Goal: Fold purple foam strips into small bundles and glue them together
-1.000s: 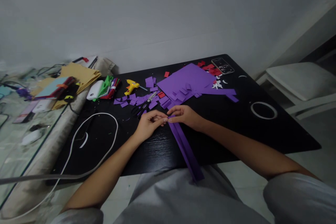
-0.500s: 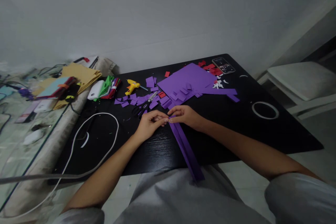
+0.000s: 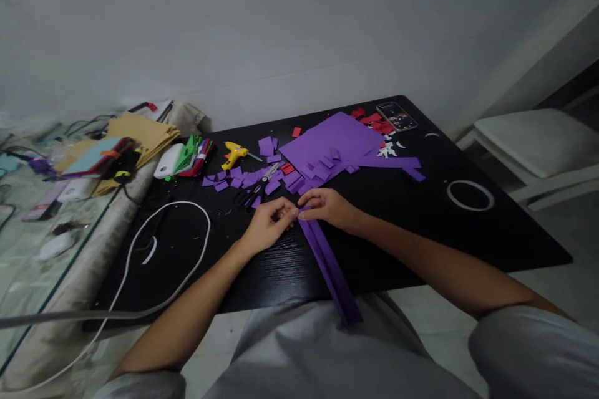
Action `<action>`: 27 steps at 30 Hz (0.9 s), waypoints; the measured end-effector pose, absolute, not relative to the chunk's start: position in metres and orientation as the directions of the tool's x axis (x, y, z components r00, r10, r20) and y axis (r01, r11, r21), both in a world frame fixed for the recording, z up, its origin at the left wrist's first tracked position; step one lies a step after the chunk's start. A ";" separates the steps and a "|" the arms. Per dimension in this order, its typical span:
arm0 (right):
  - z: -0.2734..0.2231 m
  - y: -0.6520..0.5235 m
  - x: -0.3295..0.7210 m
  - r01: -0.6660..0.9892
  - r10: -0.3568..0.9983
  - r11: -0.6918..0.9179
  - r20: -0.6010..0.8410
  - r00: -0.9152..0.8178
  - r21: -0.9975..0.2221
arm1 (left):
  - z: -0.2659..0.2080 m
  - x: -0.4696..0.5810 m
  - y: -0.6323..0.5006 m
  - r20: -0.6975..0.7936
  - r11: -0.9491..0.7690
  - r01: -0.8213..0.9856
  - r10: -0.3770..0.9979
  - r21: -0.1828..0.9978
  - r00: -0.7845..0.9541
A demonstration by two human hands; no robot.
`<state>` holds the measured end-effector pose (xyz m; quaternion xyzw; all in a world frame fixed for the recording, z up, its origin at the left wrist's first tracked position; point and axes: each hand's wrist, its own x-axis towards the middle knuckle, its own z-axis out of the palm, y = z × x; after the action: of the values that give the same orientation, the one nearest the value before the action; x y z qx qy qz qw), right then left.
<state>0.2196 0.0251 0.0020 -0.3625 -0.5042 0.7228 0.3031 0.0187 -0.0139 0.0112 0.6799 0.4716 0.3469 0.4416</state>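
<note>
Head cam: right hand has its grip pinched on the far end of one purple strip, which runs over the near edge of the black surface. Left hand is at that same end, fingertips together, can't tell if its grip's clamped on it. Just beyond: one pair of scissors, purple scraps (too many to count), one big purple sheet, one glue gun. One cord loops left of them.

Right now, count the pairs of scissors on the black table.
1: the scissors lie among purple pieces, just beyond the left hand. Another could be hidden beneath the purple sheet.
</note>
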 end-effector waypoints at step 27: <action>0.005 0.008 0.211 -0.136 0.718 -0.477 -0.296 -0.630 -0.869 | 0.008 0.017 -0.012 0.093 -0.149 0.326 0.979 0.933 0.182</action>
<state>0.2111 0.0075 0.0046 -0.3351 -0.4345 0.7912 0.2700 0.0175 -0.0118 0.0083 0.6476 0.5038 0.3941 0.4141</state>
